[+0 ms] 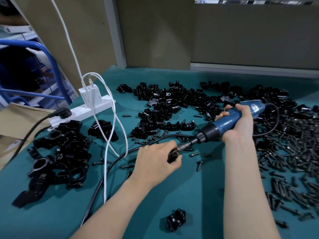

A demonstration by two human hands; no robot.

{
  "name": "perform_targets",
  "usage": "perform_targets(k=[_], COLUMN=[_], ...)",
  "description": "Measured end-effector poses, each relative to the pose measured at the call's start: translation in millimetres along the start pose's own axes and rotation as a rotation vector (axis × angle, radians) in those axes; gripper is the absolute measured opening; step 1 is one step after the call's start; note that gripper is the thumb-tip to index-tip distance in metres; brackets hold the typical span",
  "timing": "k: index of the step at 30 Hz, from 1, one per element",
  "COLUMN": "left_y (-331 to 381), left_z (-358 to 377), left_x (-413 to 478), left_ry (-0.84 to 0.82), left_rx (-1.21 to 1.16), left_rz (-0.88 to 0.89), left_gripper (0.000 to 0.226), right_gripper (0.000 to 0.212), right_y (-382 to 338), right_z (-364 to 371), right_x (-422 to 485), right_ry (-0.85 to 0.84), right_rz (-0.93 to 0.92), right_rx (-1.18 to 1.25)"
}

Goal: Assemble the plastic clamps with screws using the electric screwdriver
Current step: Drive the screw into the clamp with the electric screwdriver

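Gripping a blue hard-plastic electric screwdriver (218, 128) round its cylindrical body, the right hand (240, 125) has fingers and thumb wrapped tight; one tool only, with a black collar, a slim metal bit and a black rubber cord off the rear. Long axis runs diagonal: the cord end is toward the far right, and the bit points left and toward the near edge, tilted down. The bit tip meets a small glossy black plastic clamp (172, 155), one piece, pinched between the curled fingers and thumb of the left hand (155, 161), just above the teal matte table surface (198, 190), about mid-surface. One more black clamp (176, 219), with a rounded ring shape, lies alone near the near edge between the forearms. A heap of loose black clamp halves (172, 104) spreads along the far middle; too many to count. A second heap of chunkier ring-shaped black clamps (60, 152) sits by the left edge, also uncounted. A dense pile of dark metal screws (293, 152) covers the right edge, with strays scattered around both hands. One white plastic power strip (81, 111) lies at the far left, carrying one black plug (63, 112) and a white charger block (89, 95), with two thin white cables looping from it across the surface.
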State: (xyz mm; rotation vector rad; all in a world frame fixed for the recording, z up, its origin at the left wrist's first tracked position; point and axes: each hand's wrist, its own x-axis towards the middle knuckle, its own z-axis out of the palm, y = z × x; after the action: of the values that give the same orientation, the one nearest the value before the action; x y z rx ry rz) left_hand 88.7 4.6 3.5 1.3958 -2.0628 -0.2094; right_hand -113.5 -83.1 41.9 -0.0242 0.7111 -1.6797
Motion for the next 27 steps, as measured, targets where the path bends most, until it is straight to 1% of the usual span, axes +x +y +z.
perform_targets(k=[2,3,13,15,17,19,20,23,25,27], left_y=[0.3,0.1,-3.5,-4.2,-5.6,-6.7,-7.1,-6.5,-3.6,2.2], left_z=[4.3,6.2,5.2,3.1,-1.6,-7.3,-10.2,-17.2,-21.2,-25.2], left_x=[-1.4,-1.8,-3.0,-1.1,2.8,5.3,5.0,4.6,6.1,7.2], left_ry=[-0.056,-0.065,-0.091,-0.133,-0.202,-0.29,-0.321,-0.338,-0.287,-0.217], left_rx=[-0.177,-0.224,-0.304,-0.408,-0.496,-0.547,-0.583,-0.734,-0.815,-0.951], left_rz=[-0.102,-0.122,-0.182,-0.235,-0.282,-0.303,-0.315,-0.345,-0.384,-0.421], left_gripper=[0.017,0.016,0.02,0.02,0.018,0.017,0.017,0.021,0.022,0.022], right_gripper=[0.013,0.014,0.015,0.018,0.022,0.013,0.012,0.014,0.015,0.017], right_y=[-1.6,-3.0,1.8,4.0,5.5,3.1,0.7,-8.4,-11.9,-11.7], right_z=[-0.3,0.1,-0.3,-2.1,-4.1,-5.7,-8.1,-21.2,-29.5,-34.4], right_x=[-0.1,-0.1,0.0,-1.4,-1.8,-1.1,0.1,5.0,8.1,7.6], right_ry=[-0.034,-0.051,-0.118,-0.2,-0.339,-0.44,-0.456,-0.414,-0.36,-0.311], right_rz=[0.001,-0.001,-0.013,-0.034,-0.056,-0.094,-0.11,-0.118,-0.124,-0.139], right_rx=[0.041,0.054,0.118,0.192,0.283,0.323,0.337,0.416,0.441,0.392])
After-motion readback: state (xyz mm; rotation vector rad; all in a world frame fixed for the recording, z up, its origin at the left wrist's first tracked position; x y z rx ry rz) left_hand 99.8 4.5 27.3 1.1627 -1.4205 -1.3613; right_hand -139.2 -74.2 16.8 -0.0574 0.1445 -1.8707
